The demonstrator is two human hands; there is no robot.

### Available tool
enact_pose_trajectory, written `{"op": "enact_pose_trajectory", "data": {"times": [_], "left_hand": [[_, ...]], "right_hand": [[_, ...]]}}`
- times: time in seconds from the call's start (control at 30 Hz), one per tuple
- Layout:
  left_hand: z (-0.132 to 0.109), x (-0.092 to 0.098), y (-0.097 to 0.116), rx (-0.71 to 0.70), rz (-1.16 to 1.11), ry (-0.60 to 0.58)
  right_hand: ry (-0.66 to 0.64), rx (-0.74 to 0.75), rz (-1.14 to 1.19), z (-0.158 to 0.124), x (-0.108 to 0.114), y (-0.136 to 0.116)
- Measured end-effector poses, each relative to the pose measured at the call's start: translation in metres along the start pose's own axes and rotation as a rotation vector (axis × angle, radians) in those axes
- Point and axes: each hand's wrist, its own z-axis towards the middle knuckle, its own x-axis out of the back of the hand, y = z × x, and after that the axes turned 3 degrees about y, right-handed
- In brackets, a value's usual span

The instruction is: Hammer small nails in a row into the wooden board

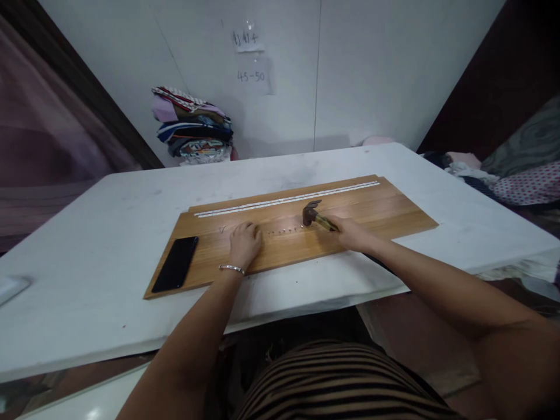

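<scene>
A wooden board (350,216) lies on the white table, with a row of small nails (284,231) standing up along its middle. My right hand (350,234) is wrapped round the handle of a claw hammer (310,214). The hammer's head is just over the right end of the nail row; whether it touches a nail, I cannot tell. Palm down, my left hand (245,242) rests on the board left of the row, its fingers lying on the wood. A few loose nails (222,229) are beside it.
A black phone (175,264) lies on the board's left end. Two pale strips (286,199) run along its far edge. Folded clothes (195,125) are stacked behind the white table (100,233), against a wall with paper notes (251,76). More cloth (525,185) lies at the right.
</scene>
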Motion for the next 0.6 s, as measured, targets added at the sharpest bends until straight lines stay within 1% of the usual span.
{"op": "enact_pose_trajectory", "data": {"times": [0.17, 0.37, 0.6], "left_hand": [[-0.0001, -0.0001, 0.0002, 0.005, -0.001, -0.001], [-0.0006, 0.0006, 0.0007, 0.005, -0.004, -0.003], [-0.0002, 0.0003, 0.0, -0.003, 0.004, 0.001]], "right_hand": [[0.007, -0.026, -0.01, 0.0001, -0.0021, 0.0024], [0.019, 0.014, 0.04, -0.0013, 0.0002, -0.0023], [-0.003, -0.045, -0.014, -0.0008, 0.0006, -0.0048]]}}
